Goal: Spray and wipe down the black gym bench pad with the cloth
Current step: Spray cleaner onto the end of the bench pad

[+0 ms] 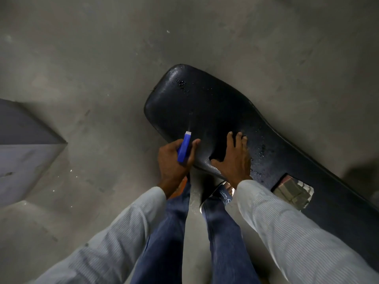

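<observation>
**Spray going on, no cloth in sight**

From the head view, one black bench pad lies tilted across the grey concrete floor, its rounded end pointing away from the person and its long body running off the lower right edge. The left hand is wrapped around one blue spray bottle, fingers curled tight about its body, the white nozzle aimed at the pad; a thin pale streak runs from the nozzle toward the vinyl. The right hand rests flat on the pad's near edge, fingers spread and gripping nothing.

Beads of liquid sit in two clusters, one near the far rounded end and one beside the right hand. One torn patch in the cover shows pale padding underneath.

I judge the pad to be stiff underneath and soft on top, and slick where wet, so a flat palm should steady it better than a pinch at the rim. The bottle looks light, easy for one hand. The torn patch looks fragile; wiping could catch its edges.

Count: one pad, one bottle, two hands, and no cloth that I can see.
</observation>
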`<control>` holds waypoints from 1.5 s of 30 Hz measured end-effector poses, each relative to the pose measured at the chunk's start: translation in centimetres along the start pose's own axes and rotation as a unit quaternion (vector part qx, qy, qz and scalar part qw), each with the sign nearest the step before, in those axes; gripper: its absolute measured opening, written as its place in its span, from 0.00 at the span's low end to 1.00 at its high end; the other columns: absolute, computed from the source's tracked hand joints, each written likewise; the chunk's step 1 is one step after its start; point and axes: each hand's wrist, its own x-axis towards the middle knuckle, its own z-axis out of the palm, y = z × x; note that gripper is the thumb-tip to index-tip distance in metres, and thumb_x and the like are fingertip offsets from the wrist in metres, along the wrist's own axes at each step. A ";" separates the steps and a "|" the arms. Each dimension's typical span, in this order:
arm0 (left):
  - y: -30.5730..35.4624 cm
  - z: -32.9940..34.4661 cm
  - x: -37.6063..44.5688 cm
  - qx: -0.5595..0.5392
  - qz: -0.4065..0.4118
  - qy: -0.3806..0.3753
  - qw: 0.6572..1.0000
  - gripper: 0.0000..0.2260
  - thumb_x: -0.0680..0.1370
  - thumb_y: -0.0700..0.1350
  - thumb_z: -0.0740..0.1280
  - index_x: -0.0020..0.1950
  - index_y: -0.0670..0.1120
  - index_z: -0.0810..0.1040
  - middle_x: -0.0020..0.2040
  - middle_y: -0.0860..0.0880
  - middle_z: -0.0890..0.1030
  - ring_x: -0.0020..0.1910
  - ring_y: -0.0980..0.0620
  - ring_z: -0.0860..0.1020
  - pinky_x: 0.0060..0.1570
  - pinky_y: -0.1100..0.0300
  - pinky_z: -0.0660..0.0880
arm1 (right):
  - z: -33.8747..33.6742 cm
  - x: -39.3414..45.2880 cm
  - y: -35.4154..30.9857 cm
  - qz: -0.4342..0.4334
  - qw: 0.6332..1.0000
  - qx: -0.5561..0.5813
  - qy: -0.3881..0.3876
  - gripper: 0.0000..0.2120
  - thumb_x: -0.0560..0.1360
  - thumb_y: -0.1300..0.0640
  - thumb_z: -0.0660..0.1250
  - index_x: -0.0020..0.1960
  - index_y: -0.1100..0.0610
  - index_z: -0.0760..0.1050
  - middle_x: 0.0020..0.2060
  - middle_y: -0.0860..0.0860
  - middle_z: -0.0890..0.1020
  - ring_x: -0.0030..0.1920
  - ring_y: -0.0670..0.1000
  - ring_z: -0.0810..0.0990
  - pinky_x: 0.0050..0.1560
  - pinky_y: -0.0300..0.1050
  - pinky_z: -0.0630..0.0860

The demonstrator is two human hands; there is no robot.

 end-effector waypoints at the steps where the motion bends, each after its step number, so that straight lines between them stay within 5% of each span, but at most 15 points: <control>1: -0.3 0.2 0.0 -0.005 -0.014 0.005 1.000 0.20 0.80 0.62 0.72 0.37 0.48 0.79 0.29 0.49 0.76 0.28 0.45 0.75 0.33 0.49 0.74 | 0.1 0.0 0.0 0.001 1.000 0.002 0.000 0.57 0.74 0.41 0.80 0.89 0.56 0.48 0.88 0.61 0.49 0.88 0.65 0.46 0.84 0.66 0.58; 17: -1.8 0.7 -2.4 -0.001 -0.080 0.107 0.991 0.21 0.81 0.59 0.72 0.37 0.47 0.76 0.29 0.48 0.74 0.28 0.47 0.73 0.33 0.47 0.74 | 0.1 0.3 -0.1 0.008 1.000 0.007 -0.008 0.58 0.73 0.42 0.82 0.89 0.56 0.48 0.88 0.61 0.48 0.88 0.66 0.45 0.84 0.69 0.58; 24: -2.5 1.5 -5.3 -0.056 -0.095 0.098 0.989 0.16 0.82 0.54 0.73 0.40 0.45 0.78 0.32 0.43 0.76 0.31 0.40 0.75 0.36 0.41 0.78 | 0.1 0.2 0.0 0.005 1.000 0.006 -0.009 0.58 0.74 0.43 0.81 0.89 0.56 0.48 0.88 0.61 0.48 0.88 0.66 0.45 0.84 0.69 0.58; 32: -2.4 2.9 -8.7 -0.062 -0.092 0.084 0.990 0.13 0.83 0.53 0.73 0.44 0.46 0.80 0.34 0.47 0.79 0.32 0.44 0.77 0.38 0.43 0.80 | 0.1 0.1 0.3 -0.006 1.000 -0.003 -0.005 0.56 0.76 0.43 0.80 0.89 0.56 0.47 0.88 0.61 0.47 0.88 0.66 0.45 0.84 0.68 0.57; 39: -2.7 4.7 -11.0 -0.034 -0.105 0.073 0.991 0.12 0.82 0.54 0.73 0.44 0.48 0.80 0.33 0.51 0.79 0.31 0.50 0.78 0.37 0.59 0.78 | 0.4 0.2 0.7 -0.023 1.000 0.000 0.003 0.57 0.75 0.44 0.81 0.89 0.56 0.47 0.88 0.62 0.48 0.88 0.67 0.46 0.85 0.68 0.59; 45: -3.2 6.2 -12.3 0.002 -0.100 0.055 0.993 0.18 0.80 0.65 0.69 0.43 0.51 0.79 0.33 0.53 0.79 0.31 0.52 0.78 0.35 0.60 0.77 | 0.7 0.1 1.4 -0.033 0.999 0.001 0.012 0.58 0.74 0.41 0.80 0.89 0.55 0.46 0.88 0.61 0.48 0.88 0.66 0.47 0.82 0.68 0.64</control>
